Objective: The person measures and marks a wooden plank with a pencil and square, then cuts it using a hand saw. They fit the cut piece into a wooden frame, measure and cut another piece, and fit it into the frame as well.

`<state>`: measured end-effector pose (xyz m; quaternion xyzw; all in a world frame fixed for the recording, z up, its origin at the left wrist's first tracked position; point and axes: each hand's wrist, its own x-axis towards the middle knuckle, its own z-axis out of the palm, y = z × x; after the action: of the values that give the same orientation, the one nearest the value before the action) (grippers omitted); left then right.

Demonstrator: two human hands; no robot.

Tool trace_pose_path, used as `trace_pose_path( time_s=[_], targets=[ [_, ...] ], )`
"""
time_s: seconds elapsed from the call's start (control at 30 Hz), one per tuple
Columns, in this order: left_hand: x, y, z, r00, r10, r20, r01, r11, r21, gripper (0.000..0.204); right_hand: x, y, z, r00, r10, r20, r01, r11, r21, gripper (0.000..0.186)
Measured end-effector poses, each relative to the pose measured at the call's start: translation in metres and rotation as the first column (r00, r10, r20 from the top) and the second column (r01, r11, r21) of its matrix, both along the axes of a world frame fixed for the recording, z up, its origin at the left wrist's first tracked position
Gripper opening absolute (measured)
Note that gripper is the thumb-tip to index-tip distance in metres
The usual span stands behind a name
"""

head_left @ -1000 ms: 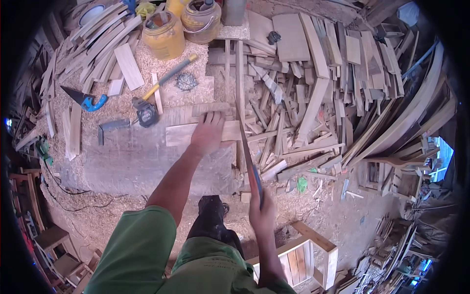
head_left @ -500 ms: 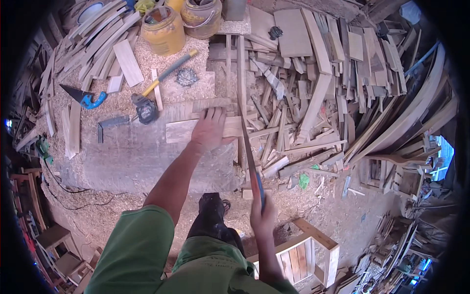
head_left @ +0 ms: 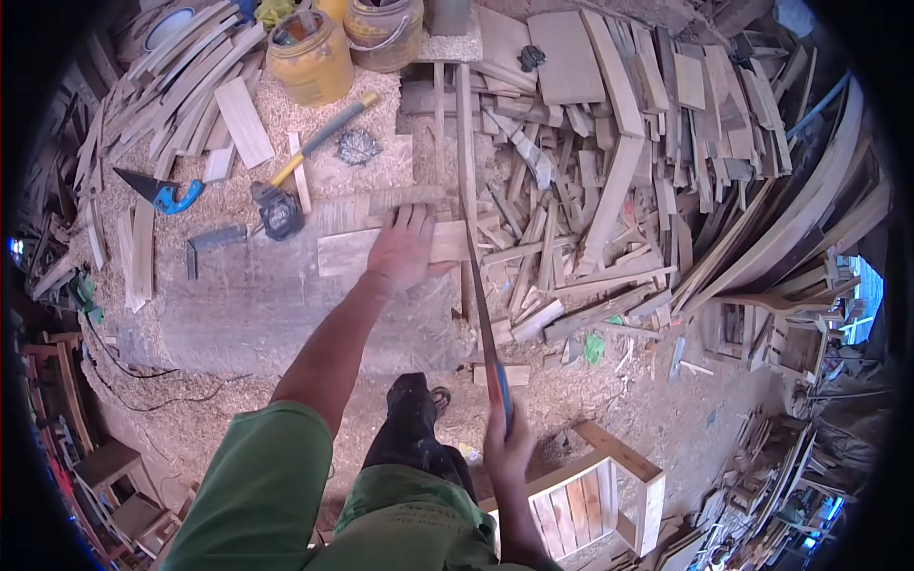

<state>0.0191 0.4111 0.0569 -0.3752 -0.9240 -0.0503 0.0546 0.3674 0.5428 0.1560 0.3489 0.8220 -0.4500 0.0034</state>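
My left hand (head_left: 404,249) presses down on a short pale wooden board (head_left: 345,252) on the workbench, fingers across its far edge and thumb along the near one. A handsaw (head_left: 483,305) with a blue and red handle is gripped in my right hand (head_left: 506,445). Its long blade points away from me and passes by the board's right end, beyond the bench edge. Whether the teeth touch the wood, I cannot tell. Another flat piece of wood (head_left: 381,201) lies just behind the board.
On the workbench (head_left: 286,324) lie a tape measure (head_left: 280,212), a tool with a yellow and grey handle (head_left: 328,136), a metal square (head_left: 214,246) and a blue-handled saw (head_left: 175,197). Yellow buckets (head_left: 310,67) stand behind. Scrap wood (head_left: 571,228) piles up right; a wooden frame (head_left: 649,514) is at lower right.
The saw and my right hand have drawn slightly toward me. My left hand stays on the board. The whole view has shifted a little.
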Motion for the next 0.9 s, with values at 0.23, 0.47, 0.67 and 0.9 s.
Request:
trace_pose_path(
  time_s=[0.23, 0.47, 0.67, 0.9],
  targets=[
    [0.002, 0.015, 0.003, 0.997, -0.03, -0.07, 0.033, 0.999, 0.034, 0.108, -0.07, 0.012, -0.04, 0.993, -0.011, -0.119, 0.009, 1.0, -0.017, 0.033],
    [-0.002, 0.002, -0.003, 1.0, -0.019, -0.002, 0.019, 1.0, -0.002, 0.107, 0.004, 0.007, -0.05, 0.992, 0.029, -0.121, -0.024, 0.999, 0.04, 0.038],
    [-0.001, 0.012, 0.0, 0.997, -0.044, -0.058, 0.045, 0.999, 0.016, 0.108, -0.014, 0.003, -0.057, 0.987, -0.023, -0.157, 0.025, 1.0, 0.009, 0.038],
    [0.006, 0.007, 0.0, 0.998, 0.015, 0.055, -0.012, 0.998, -0.06, 0.114, -0.073, 0.006, -0.034, 0.984, 0.016, -0.179, -0.011, 1.0, 0.029, 0.038]
  ],
)
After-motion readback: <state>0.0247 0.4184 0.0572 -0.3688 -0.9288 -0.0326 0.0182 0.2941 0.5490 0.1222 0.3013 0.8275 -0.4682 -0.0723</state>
